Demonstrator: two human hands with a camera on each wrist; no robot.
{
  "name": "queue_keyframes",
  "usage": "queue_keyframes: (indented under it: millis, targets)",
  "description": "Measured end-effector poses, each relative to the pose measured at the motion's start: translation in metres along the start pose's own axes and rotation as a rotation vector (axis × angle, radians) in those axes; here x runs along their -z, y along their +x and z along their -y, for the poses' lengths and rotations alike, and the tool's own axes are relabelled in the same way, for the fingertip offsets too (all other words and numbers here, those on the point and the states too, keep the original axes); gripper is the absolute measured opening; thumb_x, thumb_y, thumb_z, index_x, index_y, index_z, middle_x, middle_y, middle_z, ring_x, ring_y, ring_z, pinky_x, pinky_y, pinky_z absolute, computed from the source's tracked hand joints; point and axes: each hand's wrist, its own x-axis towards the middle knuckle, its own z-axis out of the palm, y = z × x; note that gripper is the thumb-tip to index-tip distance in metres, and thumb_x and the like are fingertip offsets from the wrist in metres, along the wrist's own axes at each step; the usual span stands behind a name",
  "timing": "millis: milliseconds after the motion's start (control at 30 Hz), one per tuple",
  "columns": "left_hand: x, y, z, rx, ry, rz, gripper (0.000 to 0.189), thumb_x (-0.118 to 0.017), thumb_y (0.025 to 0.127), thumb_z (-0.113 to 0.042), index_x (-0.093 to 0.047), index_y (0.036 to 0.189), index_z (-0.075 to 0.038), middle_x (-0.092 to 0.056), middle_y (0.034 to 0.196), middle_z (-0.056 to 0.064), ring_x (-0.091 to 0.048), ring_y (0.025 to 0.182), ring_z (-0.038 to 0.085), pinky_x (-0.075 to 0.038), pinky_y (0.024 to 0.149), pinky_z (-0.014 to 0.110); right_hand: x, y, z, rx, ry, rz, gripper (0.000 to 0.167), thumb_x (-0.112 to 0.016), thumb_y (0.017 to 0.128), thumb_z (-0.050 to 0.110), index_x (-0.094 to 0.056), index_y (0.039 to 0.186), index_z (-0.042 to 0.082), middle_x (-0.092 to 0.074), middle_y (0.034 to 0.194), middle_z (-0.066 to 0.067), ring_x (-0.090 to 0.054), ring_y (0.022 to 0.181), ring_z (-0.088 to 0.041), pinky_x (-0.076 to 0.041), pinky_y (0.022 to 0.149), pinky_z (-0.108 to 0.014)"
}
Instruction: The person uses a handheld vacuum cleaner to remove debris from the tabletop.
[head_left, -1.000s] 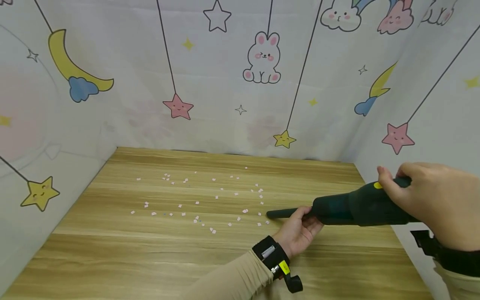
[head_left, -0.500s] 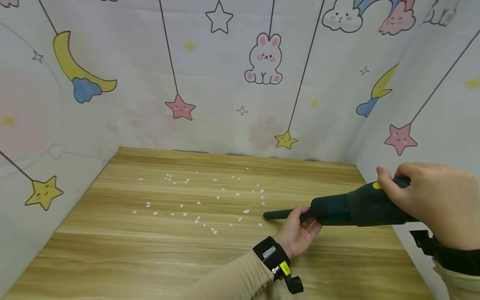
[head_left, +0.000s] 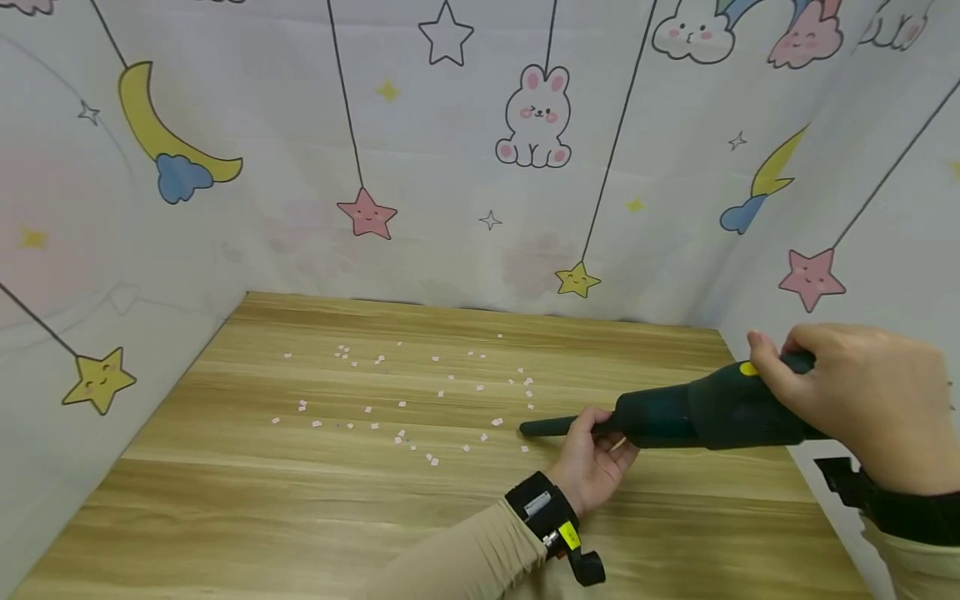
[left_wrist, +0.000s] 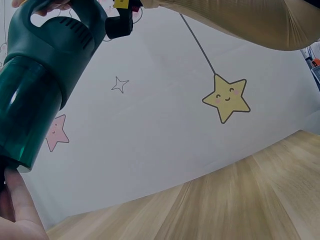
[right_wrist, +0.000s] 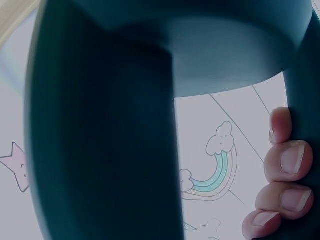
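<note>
A dark green handheld vacuum cleaner [head_left: 701, 414] slants across the right half of the head view. My right hand [head_left: 862, 396] grips its rear handle, thumb near a yellow button [head_left: 747, 369]; in the right wrist view the curled fingers [right_wrist: 287, 160] wrap the handle. Its narrow nozzle [head_left: 547, 427] points left, tip close over the table. My left hand [head_left: 592, 467] holds the nozzle near its base from below, also seen at the lower left of the left wrist view. Small white paper scraps [head_left: 375, 426] lie scattered left of the nozzle tip, several right by it.
The wood-grain table [head_left: 262, 517] is bordered at the back and sides by a white cloth [head_left: 450, 167] printed with stars, a moon and a rabbit. A scrap [head_left: 524, 449] lies just below the nozzle tip.
The vacuum cleaner nozzle has shifted slightly left over the table. Scraps beside its tip are gone from view. The head view has turned a little left.
</note>
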Motion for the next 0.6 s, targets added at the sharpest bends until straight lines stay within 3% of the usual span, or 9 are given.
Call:
queue_keyframes:
  millis: [600]
  targets:
    - [0.0003, -0.0036, 0.0081, -0.001, -0.003, -0.027, 0.011, -0.059, 0.083, -0.019, -0.058, 0.089, -0.009, -0.061, 0.087, 0.004, -0.063, 0.088, 0.018, -0.052, 0.088, 0.028, 0.0009, -0.0006, -0.0009, -0.002, 0.005, 0.022, 0.072, -0.028, 0.088, 0.064, -0.055, 0.056, 0.006, -0.026, 0.046, 0.001, -0.021, 0.037, -0.015, -0.011, 0.036, -0.028]
